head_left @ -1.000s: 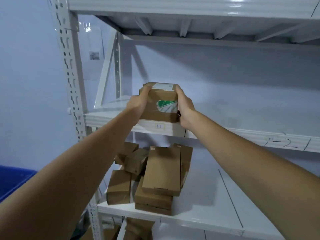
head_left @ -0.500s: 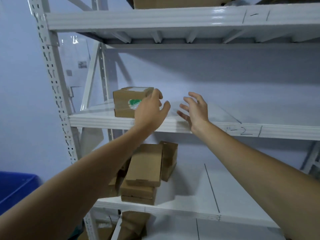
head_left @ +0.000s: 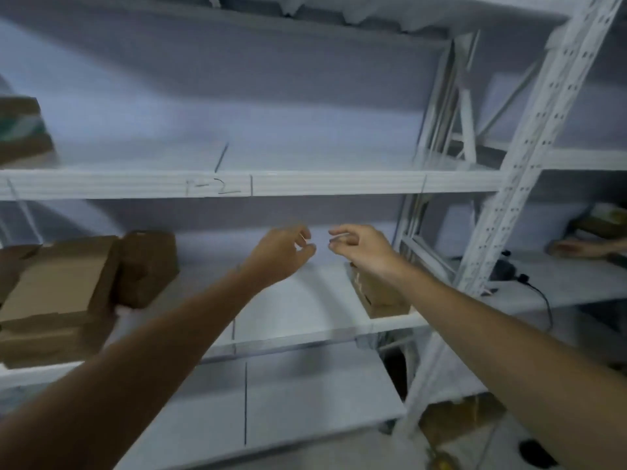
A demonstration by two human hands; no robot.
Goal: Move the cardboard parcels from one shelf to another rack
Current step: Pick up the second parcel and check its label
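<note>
The view is blurred by motion. My left hand (head_left: 283,254) and my right hand (head_left: 361,247) hang side by side in front of the middle shelf (head_left: 305,334), both holding nothing, fingers loosely curled and apart. A small cardboard parcel (head_left: 381,298) lies on that shelf just under my right wrist. A pile of cardboard parcels (head_left: 68,293) sits at the left end of the same shelf. The parcel with the green mark (head_left: 22,130) rests on the upper shelf (head_left: 305,183) at the far left edge of view.
A white perforated upright (head_left: 519,184) of the rack stands at right. Beyond it a second rack (head_left: 576,283) carries a black cable and some brown items. Another person's hand (head_left: 590,247) rests on that rack at far right.
Both hands have left the parcel with the green mark on the upper shelf and dropped lower. The view has swung to the right, so that parcel now sits at the left edge.
</note>
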